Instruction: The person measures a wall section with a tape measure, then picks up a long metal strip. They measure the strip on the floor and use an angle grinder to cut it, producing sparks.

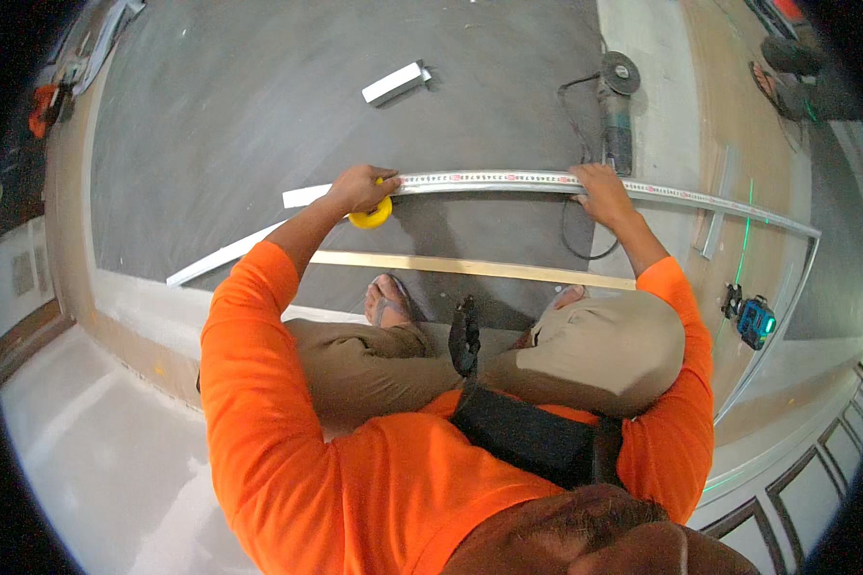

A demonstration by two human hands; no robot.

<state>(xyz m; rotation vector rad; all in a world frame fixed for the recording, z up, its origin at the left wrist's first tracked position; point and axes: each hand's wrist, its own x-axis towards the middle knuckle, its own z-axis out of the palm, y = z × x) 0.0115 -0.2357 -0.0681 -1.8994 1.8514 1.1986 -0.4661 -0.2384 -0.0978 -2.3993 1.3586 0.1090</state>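
A long pale metal strip (302, 197) runs left to right in front of my shins. Stretched along it is the tape blade (489, 178), reaching the strip's far right end. My left hand (360, 189) is closed around the yellow tape measure (372, 215) near the strip's left part. Farther right, my right hand (604, 195) is closed over the blade and the strip, its fingers at their far edge. The undersides of both are hidden by my hands.
Beyond my right hand lies an angle grinder (617, 120) with its cord. A short white channel piece (396, 83) sits farther off. Nearer are a wooden strip (451, 265) and another white strip (225, 255). At right stands a laser level (756, 322) casting green lines.
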